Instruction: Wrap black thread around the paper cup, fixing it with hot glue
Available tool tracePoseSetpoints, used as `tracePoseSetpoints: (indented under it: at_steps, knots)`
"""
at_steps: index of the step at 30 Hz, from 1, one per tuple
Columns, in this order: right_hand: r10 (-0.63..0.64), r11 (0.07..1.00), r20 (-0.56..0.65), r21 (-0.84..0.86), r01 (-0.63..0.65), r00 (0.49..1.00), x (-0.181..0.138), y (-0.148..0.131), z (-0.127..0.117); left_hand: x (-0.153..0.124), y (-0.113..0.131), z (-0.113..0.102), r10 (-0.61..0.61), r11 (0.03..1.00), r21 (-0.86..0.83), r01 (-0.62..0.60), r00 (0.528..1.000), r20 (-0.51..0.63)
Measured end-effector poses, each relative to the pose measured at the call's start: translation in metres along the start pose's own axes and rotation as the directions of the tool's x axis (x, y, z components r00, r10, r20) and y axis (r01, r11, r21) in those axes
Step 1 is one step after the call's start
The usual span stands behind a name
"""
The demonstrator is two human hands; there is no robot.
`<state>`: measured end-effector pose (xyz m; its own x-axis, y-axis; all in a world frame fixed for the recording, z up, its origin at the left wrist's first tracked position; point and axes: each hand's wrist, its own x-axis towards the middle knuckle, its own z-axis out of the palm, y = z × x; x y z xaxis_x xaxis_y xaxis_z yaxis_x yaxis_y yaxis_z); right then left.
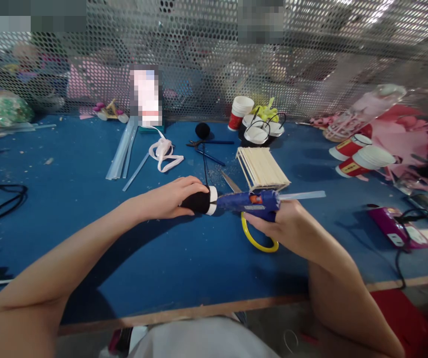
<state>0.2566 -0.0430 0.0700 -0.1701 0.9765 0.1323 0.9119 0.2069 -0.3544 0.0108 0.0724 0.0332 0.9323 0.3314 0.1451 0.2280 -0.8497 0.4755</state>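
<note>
My left hand point(171, 197) is wrapped around a black-covered paper cup point(196, 202) lying on its side, its white rim facing right. A black strand runs from near the cup up to a ball of black yarn point(202, 131). In my right hand point(284, 223) is a blue glue gun point(249, 201), with a clear glue stick point(307, 195) sticking out of its back. The gun's nozzle end is at the cup's white rim; whether they touch I cannot tell. Scissors with a yellow handle point(258, 244) lie beneath the gun, partly hidden.
Behind the gun sits a stick frame point(264, 166). Blue-handled pliers point(214, 154), white ribbon point(162, 151) and glue sticks point(122, 151) lie farther back. Finished-looking black cups point(261, 132) stand near the mesh wall point(199, 59). Red paper cups point(361, 158) and a purple box point(395, 226) are right.
</note>
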Motion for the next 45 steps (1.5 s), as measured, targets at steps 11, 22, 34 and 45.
tracePoseSetpoints:
  at_steps: [11, 22, 34, 45]
  knots:
    - [0.020, 1.000, -0.004, 0.025, -0.020, 1.000, -0.002, 0.001, 0.001, 0.000, -0.001, 0.001, 0.001, 1.000, -0.003, -0.001, 1.000, -0.002]
    - [0.036, 0.998, -0.002, -0.049, -0.036, 0.999, 0.012, -0.002, -0.003, 0.000, 0.003, 0.000, -0.026, 0.998, 0.051, 0.025, 0.999, 0.021]
    - [0.177, 0.977, -0.037, 0.132, -0.170, 0.984, 0.019, 0.001, 0.008, 0.001, 0.005, 0.000, 0.000, 0.995, 0.101, -0.002, 1.000, 0.025]
    - [0.210, 0.972, -0.005, 0.111, -0.208, 0.978, 0.010, -0.001, 0.003, 0.001, 0.003, 0.000, -0.015, 0.998, 0.059, 0.014, 1.000, 0.022]
